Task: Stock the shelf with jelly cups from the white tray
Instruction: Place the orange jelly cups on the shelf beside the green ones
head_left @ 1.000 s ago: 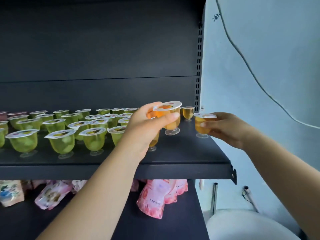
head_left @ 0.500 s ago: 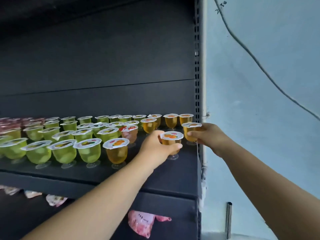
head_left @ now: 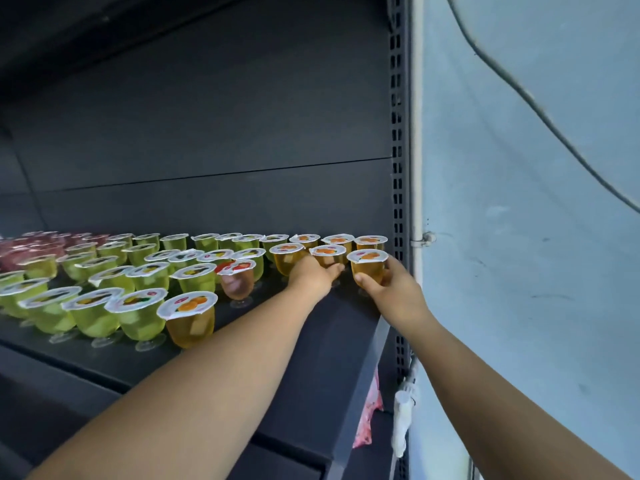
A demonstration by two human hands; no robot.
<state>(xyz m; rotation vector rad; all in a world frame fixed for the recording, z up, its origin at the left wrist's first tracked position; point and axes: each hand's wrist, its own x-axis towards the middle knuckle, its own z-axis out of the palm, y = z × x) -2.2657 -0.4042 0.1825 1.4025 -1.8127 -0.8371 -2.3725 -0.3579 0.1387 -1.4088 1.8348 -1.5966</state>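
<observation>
Both hands are on orange jelly cups at the far right of the shelf [head_left: 332,341]. Left hand [head_left: 311,277] curls around one orange cup [head_left: 327,255]; right hand [head_left: 394,289] holds another cup [head_left: 367,266] by the bowl, thumb in front, fingers behind.

Handling, by judgement: light thin plastic, foil lid, narrow stemmed foot, so tippy. Grip the bowl below the rim, not the lid; squeezing could flex the wall.

White tray not in view.

Obstacles: back row of orange cups [head_left: 338,241] just behind, the perforated upright [head_left: 397,202] tight on the right, green cups [head_left: 138,317] packed to the left, one reddish cup [head_left: 239,280] among them. Little room; a nudge could topple neighbours.
</observation>
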